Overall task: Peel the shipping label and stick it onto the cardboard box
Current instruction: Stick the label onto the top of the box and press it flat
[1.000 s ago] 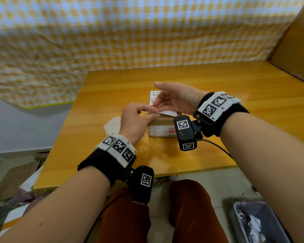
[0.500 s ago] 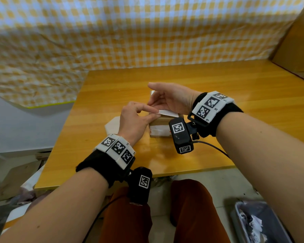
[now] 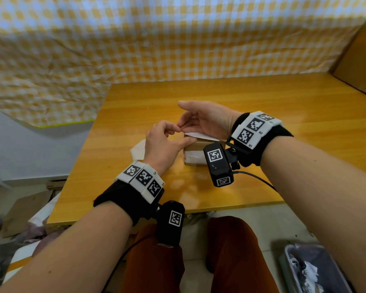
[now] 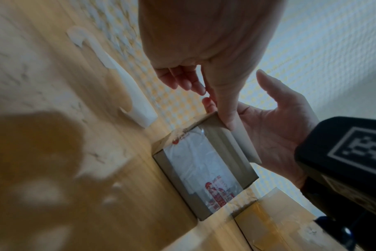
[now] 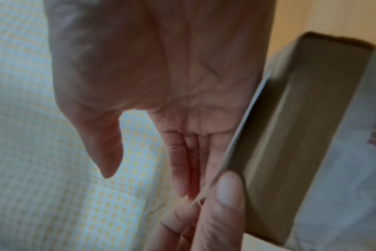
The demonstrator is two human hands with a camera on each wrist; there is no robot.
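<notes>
Two hands meet over one small cardboard box (image 3: 195, 154) near the front of the wooden surface (image 3: 262, 98). Nearest, the left hand (image 3: 164, 144) has its fingers curled, thumb tip laid along the box's top near corner and forefinger bent to meet the fingertips of the other hand at the corner of the single shipping label (image 3: 200, 135). Just beyond, the right hand (image 3: 207, 121) is held with palm turned inward, fingers straight and together along the label's upper face, thumb lifted clear; the white sheet lies tilted over the box top, one edge raised off the cardboard. Whether any part has stuck down cannot be told. One clear-taped patch with red print covers the box's near side. One curled white backing sheet (image 3: 138, 149) lies on the surface just left of the box. Farthest back hangs one yellow-and-white checked cloth (image 3: 156, 39).
</notes>
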